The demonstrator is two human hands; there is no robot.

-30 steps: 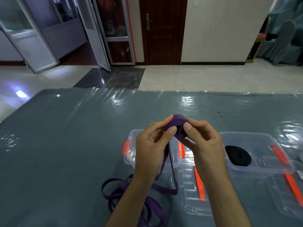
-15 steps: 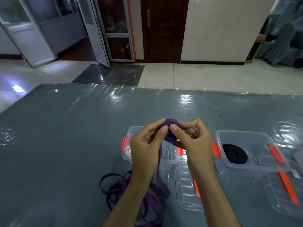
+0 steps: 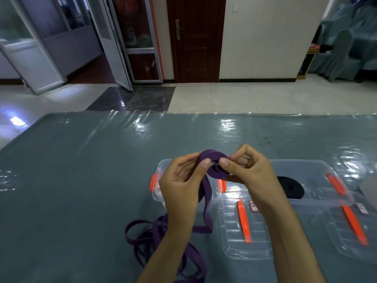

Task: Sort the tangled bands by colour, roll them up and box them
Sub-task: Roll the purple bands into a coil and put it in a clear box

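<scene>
We are looking first for writing: a small red-and-white label (image 3: 253,205) is sitting on the clear lid (image 3: 242,237) just below our right wrist, and another sticker (image 3: 361,208) is showing at the far right, but both are too small and blurred for us to read.

We are holding both hands raised above the grey table (image 3: 81,170), forearms reaching up from the bottom edge and converging. Our left hand (image 3: 181,180) is turned palm inward, its thumb and forefinger closing narrowly on the left rim of the purple roll (image 3: 214,164). Our right hand (image 3: 251,172) is curling from the other side, thumb pressing on the face of the roll near its centre, the other fingers bending behind it. So the roll is sitting pinched between the fingertips of both hands, thumbs nearly touching across it.

From under our left fingers the loose purple band (image 3: 206,203) is hanging down past the palm and wrist, and is pooling in tangled loops (image 3: 142,235) on the table below and to the left of our left forearm.

Behind our left fingers an open clear box (image 3: 161,166) with orange latches is standing. Beyond our right knuckles a second clear box (image 3: 318,172) is holding a black roll (image 3: 290,187), well apart from our fingertips. Another lid (image 3: 350,235) with an orange strip is lying to the right of our right forearm.
</scene>
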